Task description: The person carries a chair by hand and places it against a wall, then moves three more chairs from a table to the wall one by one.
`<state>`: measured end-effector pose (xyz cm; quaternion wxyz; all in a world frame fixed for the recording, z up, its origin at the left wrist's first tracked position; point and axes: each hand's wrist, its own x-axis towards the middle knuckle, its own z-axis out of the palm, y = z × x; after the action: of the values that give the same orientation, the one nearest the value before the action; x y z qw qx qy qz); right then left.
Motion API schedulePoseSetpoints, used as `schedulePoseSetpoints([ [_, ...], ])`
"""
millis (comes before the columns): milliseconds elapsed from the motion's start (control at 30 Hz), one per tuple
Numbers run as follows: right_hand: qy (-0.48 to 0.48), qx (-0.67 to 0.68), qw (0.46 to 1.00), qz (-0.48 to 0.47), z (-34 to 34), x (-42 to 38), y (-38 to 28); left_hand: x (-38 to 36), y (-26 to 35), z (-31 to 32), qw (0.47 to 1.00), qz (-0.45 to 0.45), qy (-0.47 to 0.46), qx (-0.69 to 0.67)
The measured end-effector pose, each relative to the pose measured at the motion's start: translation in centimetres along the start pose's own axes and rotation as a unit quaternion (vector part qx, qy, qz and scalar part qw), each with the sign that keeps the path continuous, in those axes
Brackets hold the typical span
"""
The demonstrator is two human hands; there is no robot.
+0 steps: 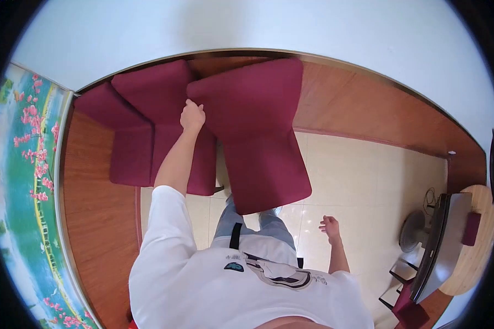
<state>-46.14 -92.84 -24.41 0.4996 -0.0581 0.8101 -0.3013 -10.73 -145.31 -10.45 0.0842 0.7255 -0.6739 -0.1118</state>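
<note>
My left hand (192, 116) grips the top corner of a dark red cushioned chair (258, 126), which leans toward me with its seat hanging over my legs. Two more dark red chairs (142, 120) stand side by side against the wood-panelled wall behind it. My right hand (330, 226) hangs free at my side, fingers apart, holding nothing, above the pale tiled floor (362, 170).
A wall picture with pink blossoms (27, 181) runs down the left. At the right stand a round wooden table (477, 241), a dark flat panel (442, 247), a small fan (413, 230) and a cable on the floor.
</note>
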Motion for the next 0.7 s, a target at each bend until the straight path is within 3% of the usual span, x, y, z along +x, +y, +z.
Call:
schedulePoseSetpoints([
  [67,-0.042,-0.025,0.999,-0.007,-1.5,-0.4,3.0,-0.9,1.2,1.1,0.996,-0.074,0.002,-0.051],
  [200,-0.021,0.007,0.998,0.053,-5.3,-3.2,13.6,-2.5,1.6,3.2,0.994,-0.06,0.003,-0.086],
  [267,0.001,0.017,0.983,0.183,-6.5,-4.9,17.6,-4.8,0.7,4.1,0.989,0.031,-0.012,-0.145],
  [333,0.005,0.001,0.974,0.226,-7.1,-6.6,20.4,-8.5,0.3,4.6,0.982,0.108,-0.067,-0.138],
  [467,-0.05,0.034,0.977,0.206,-5.5,-3.2,22.3,-17.1,-4.0,5.7,0.951,0.152,-0.266,-0.025],
  [500,-0.067,0.046,0.977,0.199,-4.8,-2.1,22.6,-18.7,-6.9,7.8,0.954,0.164,-0.249,-0.025],
  [533,-0.084,0.056,0.976,0.192,-4.4,-1.4,22.9,-20.0,-7.7,6.9,0.928,0.026,-0.37,-0.035],
  [600,-0.081,0.06,0.985,0.141,-4.0,-0.9,20.7,-21.0,-11.9,8.5,0.895,-0.041,-0.445,-0.003],
  [700,-0.036,0.094,0.995,0.02,-3.3,1.2,14.1,-22.3,-14.9,6.6,0.923,-0.083,-0.373,0.044],
])
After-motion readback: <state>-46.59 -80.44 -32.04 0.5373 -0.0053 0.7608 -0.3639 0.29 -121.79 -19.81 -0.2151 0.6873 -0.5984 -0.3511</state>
